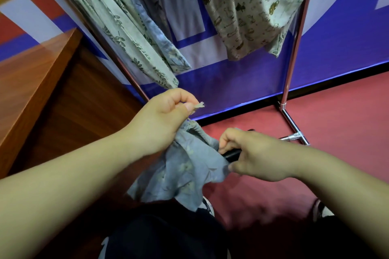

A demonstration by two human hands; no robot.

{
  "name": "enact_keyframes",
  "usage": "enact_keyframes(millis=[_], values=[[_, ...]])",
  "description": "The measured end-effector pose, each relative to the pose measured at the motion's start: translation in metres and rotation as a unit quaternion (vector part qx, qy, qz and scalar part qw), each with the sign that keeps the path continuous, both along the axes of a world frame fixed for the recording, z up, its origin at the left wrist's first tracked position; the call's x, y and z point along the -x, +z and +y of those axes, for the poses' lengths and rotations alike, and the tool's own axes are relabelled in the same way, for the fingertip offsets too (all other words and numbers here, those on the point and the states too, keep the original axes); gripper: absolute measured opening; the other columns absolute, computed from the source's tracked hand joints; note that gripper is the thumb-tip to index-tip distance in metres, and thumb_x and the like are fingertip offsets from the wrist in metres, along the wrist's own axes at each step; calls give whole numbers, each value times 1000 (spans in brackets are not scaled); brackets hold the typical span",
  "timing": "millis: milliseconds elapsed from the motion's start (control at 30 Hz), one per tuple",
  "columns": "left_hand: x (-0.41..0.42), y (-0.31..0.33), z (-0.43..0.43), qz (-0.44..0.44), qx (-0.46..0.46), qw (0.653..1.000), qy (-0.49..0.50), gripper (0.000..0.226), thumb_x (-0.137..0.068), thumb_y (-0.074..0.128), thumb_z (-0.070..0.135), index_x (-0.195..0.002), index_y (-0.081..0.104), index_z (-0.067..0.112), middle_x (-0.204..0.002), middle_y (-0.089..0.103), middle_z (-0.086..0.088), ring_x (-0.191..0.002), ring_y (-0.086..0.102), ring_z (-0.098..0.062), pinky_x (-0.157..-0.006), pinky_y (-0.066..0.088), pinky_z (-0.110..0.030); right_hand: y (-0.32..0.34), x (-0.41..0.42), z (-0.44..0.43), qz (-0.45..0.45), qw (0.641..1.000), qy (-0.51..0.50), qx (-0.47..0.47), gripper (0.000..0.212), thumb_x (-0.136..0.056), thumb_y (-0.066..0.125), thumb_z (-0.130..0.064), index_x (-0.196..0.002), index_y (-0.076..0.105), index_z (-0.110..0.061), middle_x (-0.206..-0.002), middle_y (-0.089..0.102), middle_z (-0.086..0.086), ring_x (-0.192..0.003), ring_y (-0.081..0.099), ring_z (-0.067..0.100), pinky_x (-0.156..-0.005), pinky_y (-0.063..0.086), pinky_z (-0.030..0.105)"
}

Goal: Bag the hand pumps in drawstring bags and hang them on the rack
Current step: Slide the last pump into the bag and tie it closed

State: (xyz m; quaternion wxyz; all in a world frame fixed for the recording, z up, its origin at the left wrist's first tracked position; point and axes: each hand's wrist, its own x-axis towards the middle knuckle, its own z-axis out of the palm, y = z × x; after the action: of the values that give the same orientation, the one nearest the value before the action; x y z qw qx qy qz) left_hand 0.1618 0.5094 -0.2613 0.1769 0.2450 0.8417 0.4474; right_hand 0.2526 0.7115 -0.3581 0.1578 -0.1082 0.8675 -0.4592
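A blue-grey flowered drawstring bag [185, 172] hangs between my hands at the centre of the view. My left hand [162, 120] pinches its frayed beige drawstring [199, 106] and grips the gathered mouth. My right hand [256, 153] is closed around a black hand pump [231, 155], whose end lies in the bag's cloth; most of the pump is hidden. Above, the chrome rack [291, 57] carries several hung cloth bags: leaf-print ones [117, 27] at the left and a cat-print one [242, 10] at the right.
A brown wooden table [35, 78] stands at the left, close to the rack's left post. The rack's foot [293, 127] lies on the red floor at the right. A blue and white banner fills the wall behind. My dark trousers and shoes are at the bottom.
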Motion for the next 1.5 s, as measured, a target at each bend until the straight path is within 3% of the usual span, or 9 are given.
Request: enact_keyframes(millis=[100,200,333,533,800,900,1067,1233,1500], values=[[3,-1,-1,9,-7,1000,24,14,-87,54,34,-89,67,33,-75,51,-11,-69,43,-22,-70,36,-35,-14,-1,-5,-15,1000,-3,-17,33,-85,68,-7,-101,46,-25,-96,75,-11,-67,62,-2,-69,52,24],[3,-1,-1,-20,-33,997,60,14,-86,55,32,-89,69,32,-74,50,-13,-70,46,-27,-73,39,-42,-17,6,-3,-4,998,-57,23,31,-83,68,-4,-94,49,-25,-84,76,-11,-61,61,-2,-61,46,18],[1,0,0,-63,-69,993,78,15,-87,56,28,-90,70,29,-78,45,-14,-74,46,-37,-75,40,-49,-17,12,1,15,998,-63,21,33,-82,75,-15,-90,47,-32,-103,71,-13,-65,62,1,-61,44,20],[-1,3,4,-119,-139,975,123,24,-101,51,10,-88,68,20,-64,41,-8,-55,42,-19,-58,41,-30,-13,12,-10,-4,1000,1,27,33,-91,64,-9,-89,38,-29,-117,71,-15,-49,63,8,-63,56,35],[2,4,4,-89,-79,979,165,17,-101,53,11,-89,65,15,-61,45,-12,-49,53,-19,-56,46,-28,-9,16,-17,-60,981,-53,178,32,-86,67,4,-94,43,-15,-82,75,1,-57,62,16,-56,48,29],[3,-2,-1,-48,41,990,123,10,-91,70,24,-84,71,17,-58,58,-4,-49,56,-13,-58,46,-24,4,16,-15,-28,971,-88,220,34,-84,67,9,-90,43,-14,-80,75,7,-56,60,17,-58,50,34],[-4,-8,-6,-112,132,985,-26,35,-69,80,50,-89,79,22,-77,72,-7,-69,60,-13,-73,49,-33,19,11,-14,28,973,-79,216,32,-83,69,4,-86,47,-19,-78,75,3,-53,53,13,-59,50,35],[-8,-8,-7,-86,234,961,-122,31,-67,78,53,-81,80,25,-91,75,-16,-82,70,-36,-84,58,-52,21,10,-11,43,974,-77,210,33,-83,70,2,-84,46,-20,-77,74,3,-51,51,14,-57,47,33],[-11,9,-6,-73,215,951,-208,9,-84,71,27,-84,72,18,-79,68,-16,-64,53,-11,-64,46,-32,24,11,-2,-45,993,19,110,45,-75,77,4,-99,50,-23,-112,69,-9,-52,62,14,-49,47,25]])
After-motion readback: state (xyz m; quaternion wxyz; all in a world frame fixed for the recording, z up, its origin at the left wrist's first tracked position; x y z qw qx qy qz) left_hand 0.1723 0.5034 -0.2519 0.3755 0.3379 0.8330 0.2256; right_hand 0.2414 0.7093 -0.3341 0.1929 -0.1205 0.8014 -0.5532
